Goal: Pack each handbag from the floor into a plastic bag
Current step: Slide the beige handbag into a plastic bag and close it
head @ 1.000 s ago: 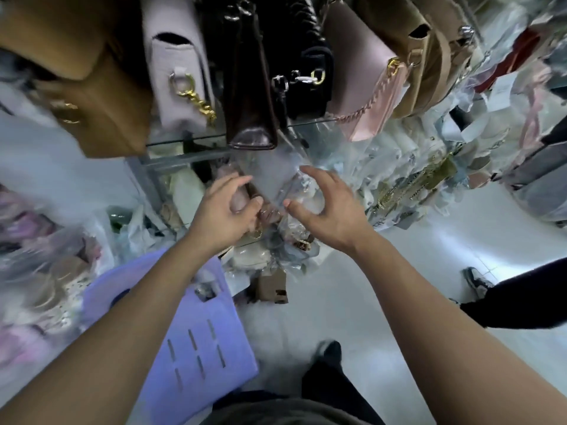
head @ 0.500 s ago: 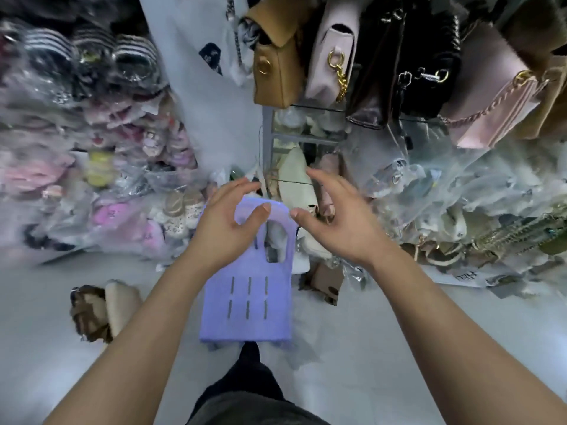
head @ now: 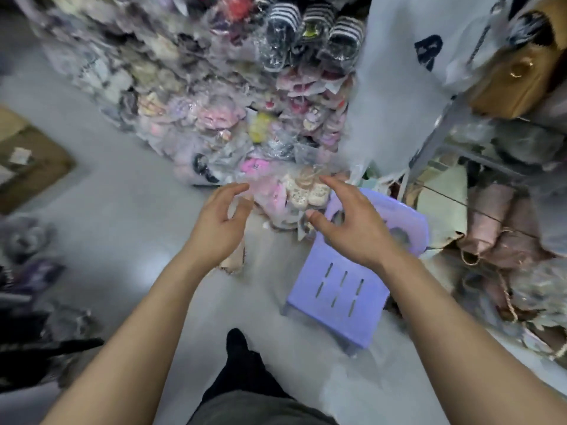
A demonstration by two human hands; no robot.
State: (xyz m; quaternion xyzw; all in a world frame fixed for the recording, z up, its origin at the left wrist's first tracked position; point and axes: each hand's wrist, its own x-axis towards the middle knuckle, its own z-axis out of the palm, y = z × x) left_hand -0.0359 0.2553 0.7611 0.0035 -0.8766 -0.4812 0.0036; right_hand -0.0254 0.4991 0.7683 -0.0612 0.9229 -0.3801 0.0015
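— What is hard to make out?
— Most of it; the whole view is smeared. The heap of wrapped footwear (head: 214, 124) behind the hands is a blur of pink, white and grey, so its packets cannot be counted. A beige piece (head: 234, 260) lies on the floor (head: 122, 240) under the left wrist, mostly covered. Whether it is a handbag I cannot tell.
— And the hands?
— Two. The left hand (head: 219, 223) and the right hand (head: 348, 230) are held out side by side and apart. Their fingers are spread and loosely curved, gripping nothing that shows. Whether a clear film hangs between them is lost in the blur.
— Where are the handbags?
— One tan handbag (head: 515, 78) sits high on the right. Pink handbags (head: 503, 231) lie low on the right. There are at least two, with their outlines running together.
— Anything else countable?
— One purple stool (head: 337, 299) with six slots in its seat; the right hand overlaps its far end. Three striped slippers (head: 316, 16) in wrap are at the top. One dark shoe (head: 236, 342) is near the bottom. One piece of cardboard (head: 33, 161) is cut off by the left edge.
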